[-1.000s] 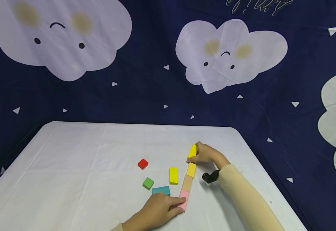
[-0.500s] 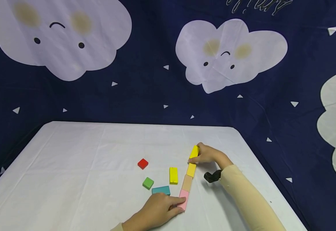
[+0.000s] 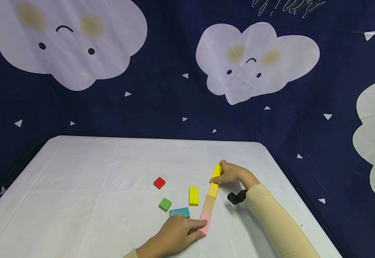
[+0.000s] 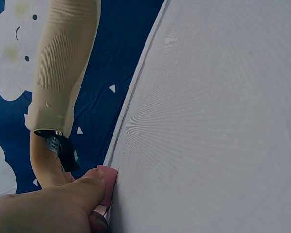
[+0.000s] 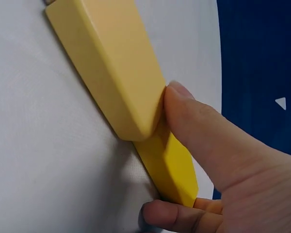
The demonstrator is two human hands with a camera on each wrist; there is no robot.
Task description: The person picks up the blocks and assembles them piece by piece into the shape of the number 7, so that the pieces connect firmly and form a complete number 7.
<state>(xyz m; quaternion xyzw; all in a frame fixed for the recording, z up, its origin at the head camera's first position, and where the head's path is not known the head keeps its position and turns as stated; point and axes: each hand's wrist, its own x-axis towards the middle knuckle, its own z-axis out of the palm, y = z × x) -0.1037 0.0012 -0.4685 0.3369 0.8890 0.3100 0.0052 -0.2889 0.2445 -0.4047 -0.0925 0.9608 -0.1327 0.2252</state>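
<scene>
On the white table a line of blocks slants away: a pink block [image 3: 205,218] nearest, then a tan block [image 3: 208,204], a pale yellow block [image 3: 213,190] and a bright yellow block [image 3: 217,170] at the far end. My left hand [image 3: 175,234] pinches the pink block between thumb and fingers; the left wrist view shows the thumb against this pink block [image 4: 109,182]. At the far end, my right hand [image 3: 235,174] holds the bright yellow block from its right side. Up close, the bright yellow block [image 5: 169,167] meets the end of the pale yellow block [image 5: 106,63].
Left of the line lie a second yellow block [image 3: 193,196], a teal block [image 3: 179,212] partly behind my left hand, a green block [image 3: 165,204] and a red block [image 3: 159,183]. A black wrist device [image 3: 237,197] hangs at my right cuff. Behind the table [image 3: 77,172] hangs a dark blue cloud-patterned cloth [image 3: 161,107].
My right hand has shifted slightly right and toward the near side with the bright yellow block, bringing it in line against the pale yellow block. The left hand has stayed on the pink block.
</scene>
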